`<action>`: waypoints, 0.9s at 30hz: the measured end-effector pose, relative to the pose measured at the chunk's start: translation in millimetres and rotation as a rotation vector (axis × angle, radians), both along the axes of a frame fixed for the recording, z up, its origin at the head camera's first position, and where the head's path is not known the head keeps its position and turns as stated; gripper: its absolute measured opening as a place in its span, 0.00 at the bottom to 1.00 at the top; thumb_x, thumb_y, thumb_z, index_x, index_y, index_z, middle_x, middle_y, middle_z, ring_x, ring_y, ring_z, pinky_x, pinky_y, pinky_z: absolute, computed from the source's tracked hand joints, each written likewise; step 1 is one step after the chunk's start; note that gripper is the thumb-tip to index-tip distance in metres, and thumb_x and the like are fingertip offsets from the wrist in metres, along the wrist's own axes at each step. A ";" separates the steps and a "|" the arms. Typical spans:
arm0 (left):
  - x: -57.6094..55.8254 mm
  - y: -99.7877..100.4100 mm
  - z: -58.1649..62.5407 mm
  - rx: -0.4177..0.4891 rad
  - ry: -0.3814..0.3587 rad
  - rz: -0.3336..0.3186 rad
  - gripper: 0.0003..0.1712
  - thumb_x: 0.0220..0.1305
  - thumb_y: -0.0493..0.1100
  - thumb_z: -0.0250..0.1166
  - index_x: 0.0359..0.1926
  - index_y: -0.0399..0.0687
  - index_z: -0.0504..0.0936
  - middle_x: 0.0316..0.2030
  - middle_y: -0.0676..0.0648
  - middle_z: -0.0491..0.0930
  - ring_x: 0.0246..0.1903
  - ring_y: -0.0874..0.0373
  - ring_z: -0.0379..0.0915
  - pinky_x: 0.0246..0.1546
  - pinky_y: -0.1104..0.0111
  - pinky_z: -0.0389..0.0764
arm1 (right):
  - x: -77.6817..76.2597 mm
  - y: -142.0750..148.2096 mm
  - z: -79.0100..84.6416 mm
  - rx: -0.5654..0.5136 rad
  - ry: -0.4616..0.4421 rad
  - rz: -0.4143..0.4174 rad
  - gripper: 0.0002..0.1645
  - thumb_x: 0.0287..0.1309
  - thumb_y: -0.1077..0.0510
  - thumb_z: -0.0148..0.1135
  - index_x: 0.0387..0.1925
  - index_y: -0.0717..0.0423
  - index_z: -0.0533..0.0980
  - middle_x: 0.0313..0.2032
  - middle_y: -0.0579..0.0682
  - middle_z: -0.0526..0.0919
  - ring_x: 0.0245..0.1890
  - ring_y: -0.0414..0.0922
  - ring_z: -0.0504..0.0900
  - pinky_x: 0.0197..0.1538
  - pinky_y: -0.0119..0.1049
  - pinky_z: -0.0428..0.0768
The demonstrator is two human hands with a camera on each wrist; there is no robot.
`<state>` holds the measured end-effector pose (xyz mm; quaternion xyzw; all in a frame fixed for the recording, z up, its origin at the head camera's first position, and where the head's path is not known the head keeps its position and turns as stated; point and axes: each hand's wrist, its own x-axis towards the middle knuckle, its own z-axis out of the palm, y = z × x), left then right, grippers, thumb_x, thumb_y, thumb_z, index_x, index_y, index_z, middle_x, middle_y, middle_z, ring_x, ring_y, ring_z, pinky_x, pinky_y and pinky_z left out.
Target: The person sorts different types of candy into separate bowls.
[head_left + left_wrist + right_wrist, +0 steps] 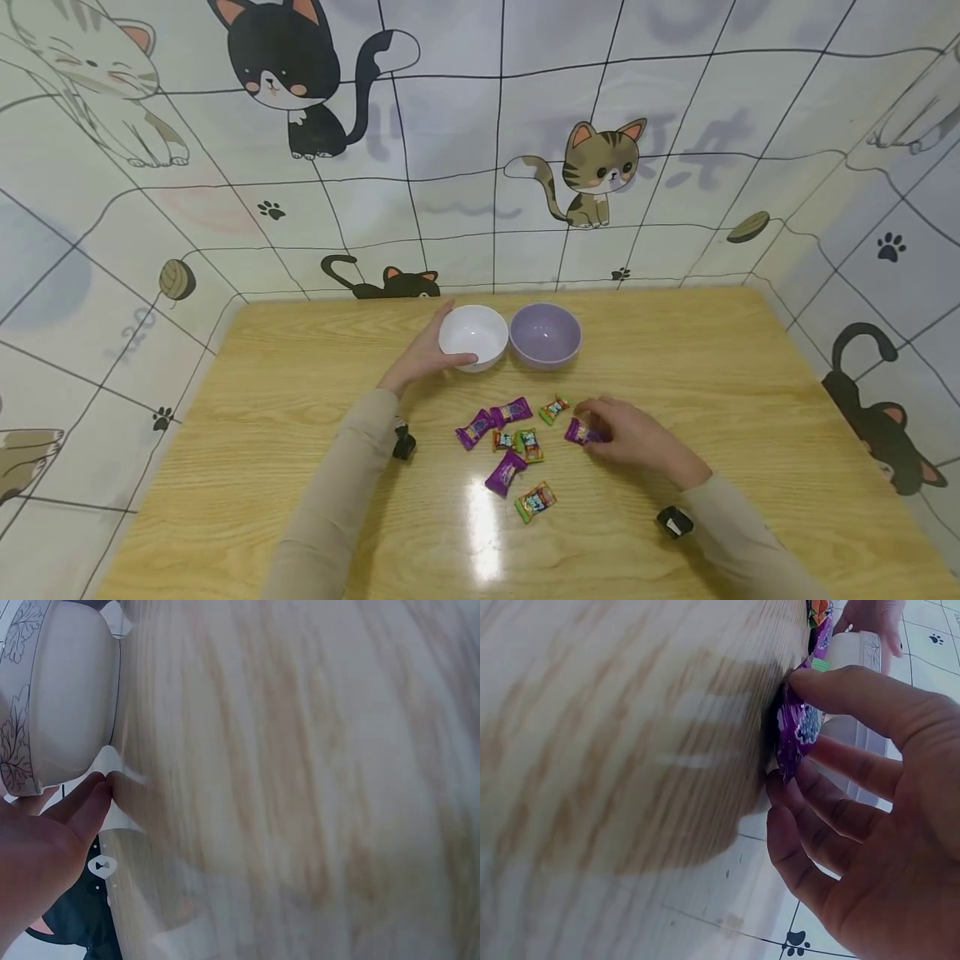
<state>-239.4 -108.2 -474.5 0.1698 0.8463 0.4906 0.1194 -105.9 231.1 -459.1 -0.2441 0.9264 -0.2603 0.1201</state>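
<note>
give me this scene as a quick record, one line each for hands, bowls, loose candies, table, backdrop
left hand: holds the white bowl at its left side
right hand: pinches a purple candy
bowls: white bowl left of purple bowl
loose candies: three purple candies, four green-and-orange candies
table: light wood grain
backdrop: cats, paw prints, grid lines

White bowl (79, 690) cut off by the left-wrist view's edge, purple-wrapped candy (577, 431) to the bowl's near right partly covered by right-hand fingers (600, 406), fine print on green-and-orange candies (531, 446) nearer than the bowl too small to read
</note>
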 end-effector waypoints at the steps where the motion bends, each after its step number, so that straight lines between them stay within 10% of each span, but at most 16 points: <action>1: 0.3 0.0 0.1 0.008 0.003 -0.003 0.65 0.49 0.47 0.78 0.76 0.47 0.41 0.72 0.36 0.51 0.66 0.39 0.56 0.64 0.50 0.60 | -0.3 0.0 -0.7 0.000 -0.002 -0.002 0.26 0.50 0.61 0.72 0.51 0.63 0.75 0.33 0.43 0.75 0.32 0.38 0.73 0.35 0.34 0.77; 27: -1.0 -0.5 -4.7 -0.001 -0.021 -0.047 0.65 0.50 0.44 0.77 0.76 0.46 0.39 0.73 0.37 0.48 0.67 0.40 0.54 0.66 0.51 0.57 | -7.7 -3.0 3.1 -0.115 0.005 -0.041 0.22 0.49 0.66 0.70 0.48 0.63 0.77 0.35 0.45 0.79 0.33 0.40 0.74 0.33 0.33 0.77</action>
